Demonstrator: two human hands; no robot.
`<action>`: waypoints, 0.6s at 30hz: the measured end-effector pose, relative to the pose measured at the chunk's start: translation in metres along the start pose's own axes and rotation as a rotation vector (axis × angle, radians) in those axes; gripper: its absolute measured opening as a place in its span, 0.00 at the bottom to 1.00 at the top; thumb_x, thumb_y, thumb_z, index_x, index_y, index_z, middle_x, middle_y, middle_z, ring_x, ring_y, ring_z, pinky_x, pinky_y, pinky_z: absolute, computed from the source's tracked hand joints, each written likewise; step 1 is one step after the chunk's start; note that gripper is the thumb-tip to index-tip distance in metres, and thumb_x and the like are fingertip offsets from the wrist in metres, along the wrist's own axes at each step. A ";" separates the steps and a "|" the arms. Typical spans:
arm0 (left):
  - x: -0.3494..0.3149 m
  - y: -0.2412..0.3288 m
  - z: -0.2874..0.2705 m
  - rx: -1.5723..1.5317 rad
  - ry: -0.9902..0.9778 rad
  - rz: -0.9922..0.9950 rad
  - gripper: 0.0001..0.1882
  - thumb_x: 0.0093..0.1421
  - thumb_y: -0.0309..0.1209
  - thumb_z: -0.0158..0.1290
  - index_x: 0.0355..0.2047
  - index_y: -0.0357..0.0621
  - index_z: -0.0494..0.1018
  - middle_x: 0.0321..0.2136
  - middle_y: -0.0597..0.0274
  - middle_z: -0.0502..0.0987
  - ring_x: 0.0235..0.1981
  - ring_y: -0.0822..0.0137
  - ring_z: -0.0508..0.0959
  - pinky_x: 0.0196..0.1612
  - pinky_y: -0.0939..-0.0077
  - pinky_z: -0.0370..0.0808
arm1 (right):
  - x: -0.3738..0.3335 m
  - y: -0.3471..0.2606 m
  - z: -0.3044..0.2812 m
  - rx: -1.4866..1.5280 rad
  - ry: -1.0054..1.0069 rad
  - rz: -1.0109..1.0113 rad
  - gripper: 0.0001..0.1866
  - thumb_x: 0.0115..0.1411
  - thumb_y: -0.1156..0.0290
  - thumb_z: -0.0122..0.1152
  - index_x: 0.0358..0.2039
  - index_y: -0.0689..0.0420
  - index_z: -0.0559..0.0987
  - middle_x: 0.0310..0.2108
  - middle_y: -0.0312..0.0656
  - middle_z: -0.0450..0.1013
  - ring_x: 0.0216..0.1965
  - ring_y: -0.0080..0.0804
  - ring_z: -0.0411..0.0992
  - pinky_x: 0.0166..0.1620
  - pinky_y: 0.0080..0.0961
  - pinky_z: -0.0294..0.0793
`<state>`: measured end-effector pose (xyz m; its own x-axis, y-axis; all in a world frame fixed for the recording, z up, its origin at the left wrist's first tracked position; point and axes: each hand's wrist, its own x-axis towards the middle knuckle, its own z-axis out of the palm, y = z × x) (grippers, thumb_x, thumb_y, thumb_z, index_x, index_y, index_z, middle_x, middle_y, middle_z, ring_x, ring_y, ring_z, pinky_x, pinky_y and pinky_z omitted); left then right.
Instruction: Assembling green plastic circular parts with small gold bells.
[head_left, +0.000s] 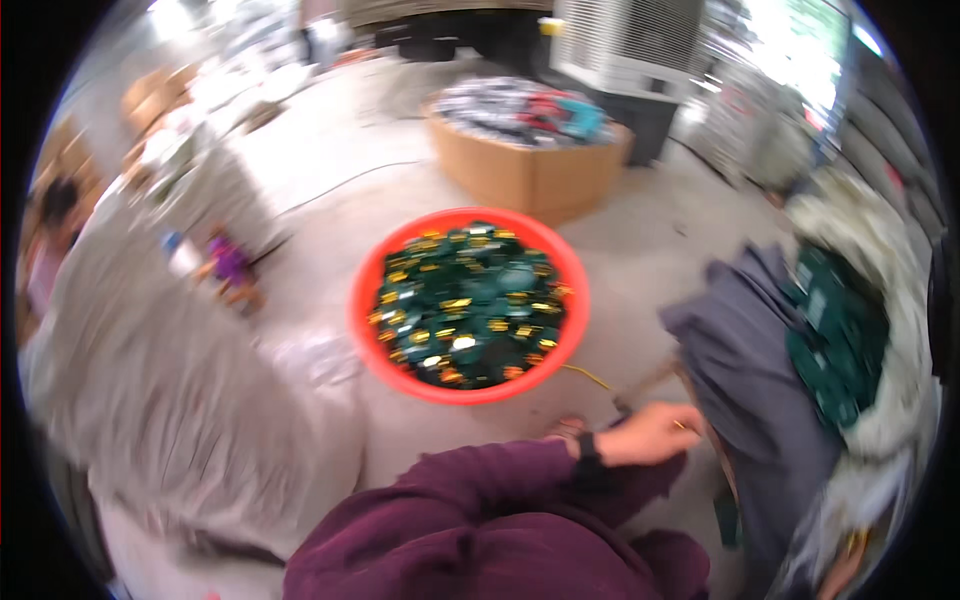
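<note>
My left hand (650,435), below a purple sleeve and a black wristband, reaches across to the right. Its blurred fingers are curled in, with a small yellow glint at them; I cannot make out whether they hold anything. At the lower right edge my right hand (843,575) shows only in part, closed by a small gold-coloured thing (857,541) beside clear plastic. Ahead on the floor stands a red round tub (362,345), filled with small dark green and shiny gold pieces (470,300). Grey cloth (750,350) lies right of my left hand.
A white sack (850,215) at the right holds dark green pieces (835,330). Large pale sacks (180,390) bulge at the left, near a purple-dressed doll (232,262). Behind the tub are a cardboard box (530,185) of mixed pieces and a white air cooler (630,45).
</note>
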<state>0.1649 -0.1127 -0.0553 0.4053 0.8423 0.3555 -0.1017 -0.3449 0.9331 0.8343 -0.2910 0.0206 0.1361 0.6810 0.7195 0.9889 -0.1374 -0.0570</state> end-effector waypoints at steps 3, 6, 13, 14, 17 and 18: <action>-0.010 0.008 -0.031 -0.247 -0.019 -0.401 0.07 0.59 0.31 0.51 0.36 0.43 0.70 0.25 0.70 0.71 0.24 0.80 0.69 0.25 0.85 0.68 | 0.012 -0.109 0.018 0.100 -0.144 0.330 0.19 0.62 0.73 0.48 0.52 0.69 0.67 0.49 0.53 0.68 0.50 0.39 0.67 0.54 0.27 0.63; 0.003 0.033 -0.034 -0.311 -0.018 -0.385 0.08 0.61 0.34 0.49 0.33 0.43 0.69 0.20 0.72 0.68 0.19 0.82 0.66 0.20 0.87 0.64 | 0.011 -0.166 -0.012 0.172 0.012 0.279 0.12 0.62 0.71 0.50 0.44 0.62 0.71 0.33 0.35 0.69 0.32 0.21 0.66 0.37 0.17 0.66; 0.038 0.054 -0.017 -0.226 -0.039 -0.211 0.07 0.60 0.31 0.51 0.34 0.40 0.72 0.20 0.73 0.68 0.20 0.83 0.67 0.22 0.88 0.64 | 0.020 -0.264 -0.024 0.514 0.129 0.510 0.09 0.60 0.72 0.52 0.41 0.58 0.72 0.24 0.27 0.65 0.20 0.11 0.56 0.23 0.11 0.56; 0.048 0.057 -0.011 -0.228 -0.069 -0.213 0.07 0.60 0.31 0.51 0.34 0.40 0.72 0.20 0.73 0.68 0.20 0.83 0.67 0.22 0.88 0.64 | 0.021 -0.263 -0.023 0.498 0.124 0.498 0.09 0.60 0.73 0.53 0.41 0.58 0.72 0.24 0.27 0.66 0.19 0.11 0.57 0.22 0.11 0.57; 0.090 0.070 0.018 0.263 -0.050 0.189 0.08 0.55 0.30 0.54 0.34 0.39 0.72 0.20 0.67 0.72 0.21 0.74 0.72 0.24 0.79 0.68 | 0.021 -0.240 -0.011 0.565 0.122 0.560 0.09 0.59 0.73 0.54 0.40 0.59 0.72 0.24 0.28 0.67 0.18 0.11 0.59 0.21 0.10 0.58; 0.108 0.072 0.032 0.433 -0.090 0.341 0.10 0.53 0.31 0.56 0.32 0.39 0.72 0.21 0.62 0.73 0.22 0.67 0.74 0.25 0.72 0.69 | 0.019 -0.232 -0.007 0.663 0.127 0.611 0.09 0.59 0.73 0.54 0.40 0.60 0.72 0.24 0.29 0.68 0.18 0.12 0.60 0.20 0.10 0.58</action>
<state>0.2303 -0.0598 0.0484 0.4929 0.6208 0.6096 0.1338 -0.7464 0.6519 0.6074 -0.2516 0.0524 0.6790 0.5357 0.5020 0.5841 0.0200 -0.8114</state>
